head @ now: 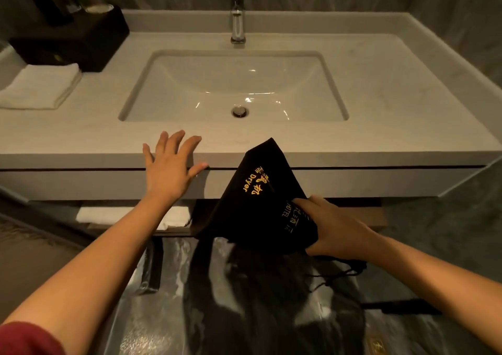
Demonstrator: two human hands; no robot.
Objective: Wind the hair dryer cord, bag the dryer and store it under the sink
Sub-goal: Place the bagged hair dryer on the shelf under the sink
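Note:
A black cloth bag [252, 191] with gold "Hair Dryer" lettering hangs in front of the vanity's front edge, bulging as if filled; the dryer itself is hidden. My right hand [334, 227] grips the bag at its lower right, near the drawstrings [342, 270] that trail below. My left hand [169, 164] is spread open, fingers apart, against the front edge of the countertop [81, 137], holding nothing. The white sink basin [233, 88] lies beyond both hands. Below the counter a low shelf [377, 219] shows behind the bag.
A chrome faucet [237, 15] stands behind the basin. A folded white towel [40, 88] and a dark box [78, 42] sit at the counter's left. Another folded white towel [130, 216] lies on the shelf under the sink. Glossy dark floor below.

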